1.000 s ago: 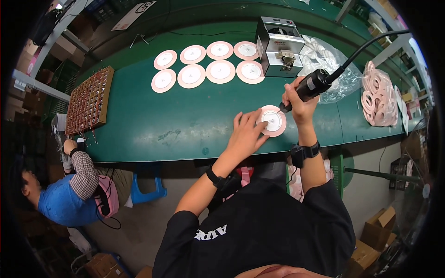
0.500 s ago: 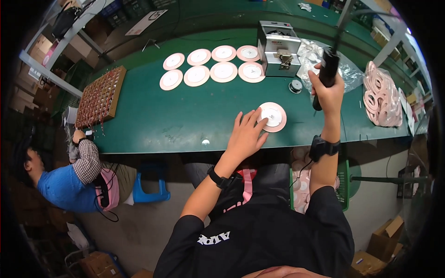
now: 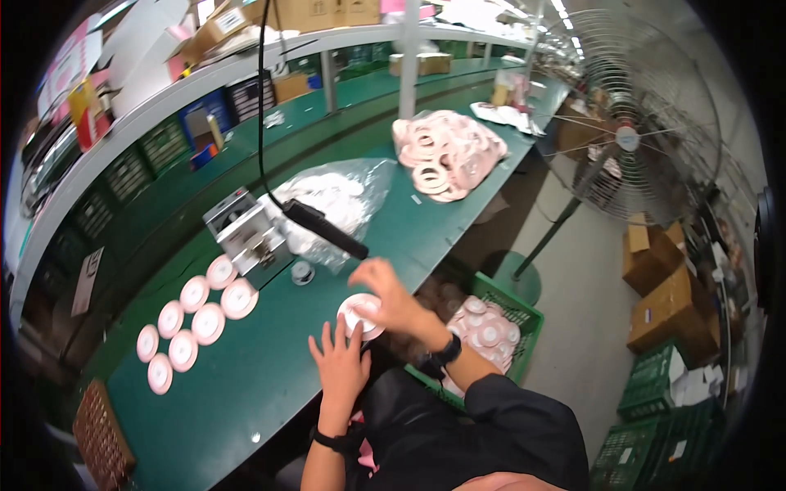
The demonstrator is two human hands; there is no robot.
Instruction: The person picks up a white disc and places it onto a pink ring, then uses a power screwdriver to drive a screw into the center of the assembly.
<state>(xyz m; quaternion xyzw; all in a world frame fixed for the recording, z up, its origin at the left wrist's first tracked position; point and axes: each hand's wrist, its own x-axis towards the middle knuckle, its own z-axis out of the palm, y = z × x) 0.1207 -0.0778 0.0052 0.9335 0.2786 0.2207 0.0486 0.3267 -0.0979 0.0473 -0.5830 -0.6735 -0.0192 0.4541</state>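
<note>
Left hand (image 3: 341, 366), fingers spread, touches the pink-rimmed white disc (image 3: 357, 304) at its one o'clock while right hand (image 3: 395, 301), loosely curled, apparently empty, overlaps it: likely disc handling, next requiring a rim grip.

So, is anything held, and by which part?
Nothing is visibly gripped. The left hand has fingertips on the disc, at its left side; whether the right hand touches it can't be told.

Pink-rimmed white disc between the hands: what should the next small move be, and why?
Probably close the right hand on the disc's edge: that hand looks empty and overlaps the disc's right side in view, the left hand's spread fingers are at its left side, and the black handheld tool hangs from its cable, in neither hand.
</note>
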